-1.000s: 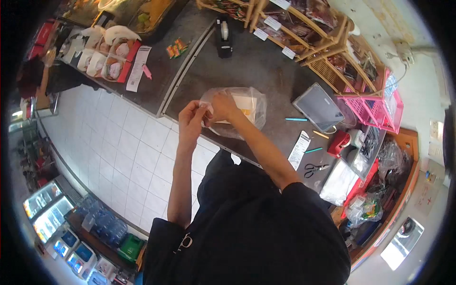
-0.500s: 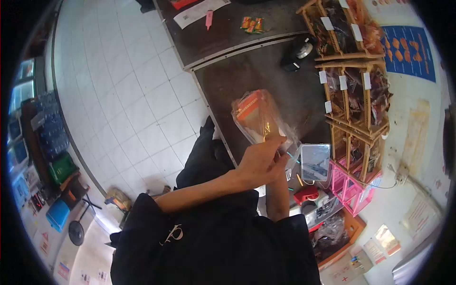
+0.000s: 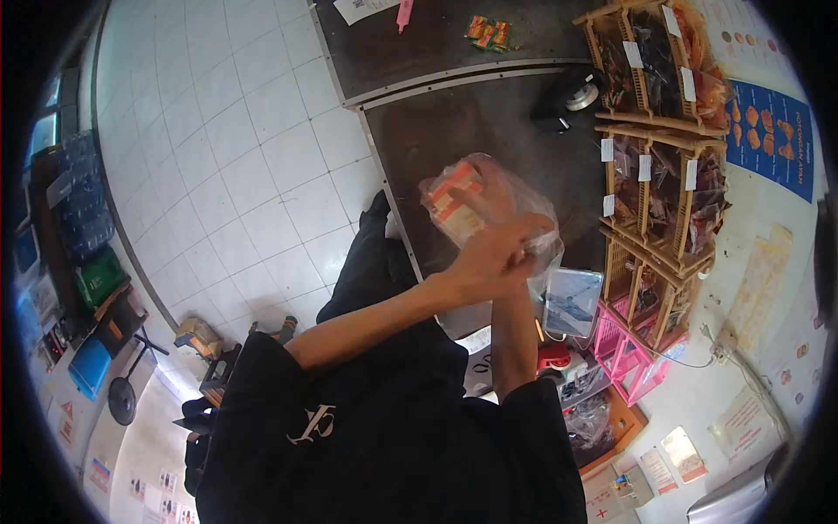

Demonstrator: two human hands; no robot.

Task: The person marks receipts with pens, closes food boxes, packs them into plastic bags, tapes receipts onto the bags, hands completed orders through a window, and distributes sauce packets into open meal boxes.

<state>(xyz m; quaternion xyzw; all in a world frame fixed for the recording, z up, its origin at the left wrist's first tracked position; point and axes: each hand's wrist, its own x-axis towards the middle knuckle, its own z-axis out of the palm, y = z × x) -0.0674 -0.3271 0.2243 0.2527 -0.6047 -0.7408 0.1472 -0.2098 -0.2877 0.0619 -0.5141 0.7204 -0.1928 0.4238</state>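
A clear plastic bag [image 3: 539, 203] lies over the dark tabletop with an orange-and-cream packet [image 3: 449, 212] inside it. My left hand [image 3: 497, 258] is closed on the gathered plastic near the bag's mouth. Passing beneath it, my right forearm leads to my right hand [image 3: 493, 196], which is inside the bag. Through the plastic, its fingers look stretched out against the packet's upper side. The left hand covers the right wrist and part of the bag's opening.
A tablet [image 3: 572, 301] stands just right of my hands. Wooden racks [image 3: 663, 188] of packets line the right side, above a pink basket [image 3: 628, 354]. A black-and-silver device [image 3: 567, 98] and small colourful sachets [image 3: 489, 33] are farther back on the dark table [image 3: 419, 131].
My right hand has moved up into the bag, over the packet. The plastic has spread wider, and my left hand has shifted slightly. The view has turned a little.
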